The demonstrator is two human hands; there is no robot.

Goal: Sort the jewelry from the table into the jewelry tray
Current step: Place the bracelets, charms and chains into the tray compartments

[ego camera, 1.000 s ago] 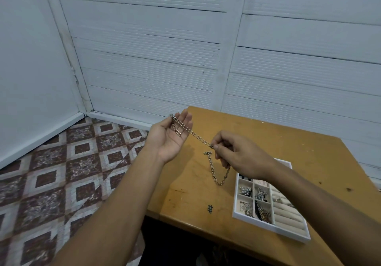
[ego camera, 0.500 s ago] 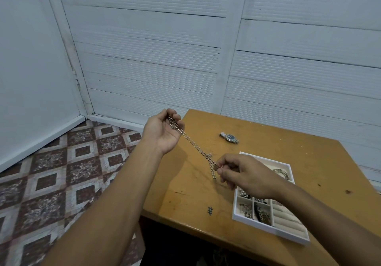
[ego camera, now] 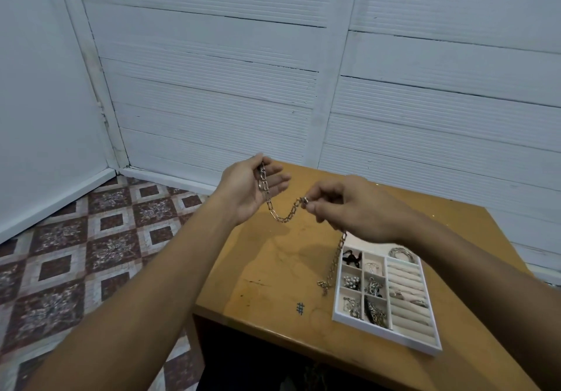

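Holding a chunky silver link chain (ego camera: 279,213) in the air above the wooden bench (ego camera: 267,272), both hands raised over its near-left part. Left hand (ego camera: 250,190) palm-up, fingers (ego camera: 277,179) loosely spread and half-curled, thumb pressing the chain's upper end against the palm. Draping down from that palm, sagging in a shallow loop, then rising to the right hand (ego camera: 349,205). Right hand's fingers (ego camera: 312,198) pressed together, pinching the chain at a clasp-like piece between thumb and forefinger. Running on under that hand, out of sight for a stretch, then hanging free from below it, the loose tail dangling down just beside the left wall of the jewelry tray (ego camera: 388,334), its end near the bench surface; contact with the bench impossible to tell. White tray lying on the bench's near-right part, divided into small square compartments on the left and cream ring rolls (ego camera: 406,305) on the right. Holding already a black piece (ego camera: 351,258) in the top-left compartment, silver pieces in the cells below it, and a silver bangle (ego camera: 400,252) at the top right. Small hash mark (ego camera: 300,308) inked on the bench left of the tray. Patterned floor tiles (ego camera: 76,257) at left, white panelled wall (ego camera: 212,72) behind.
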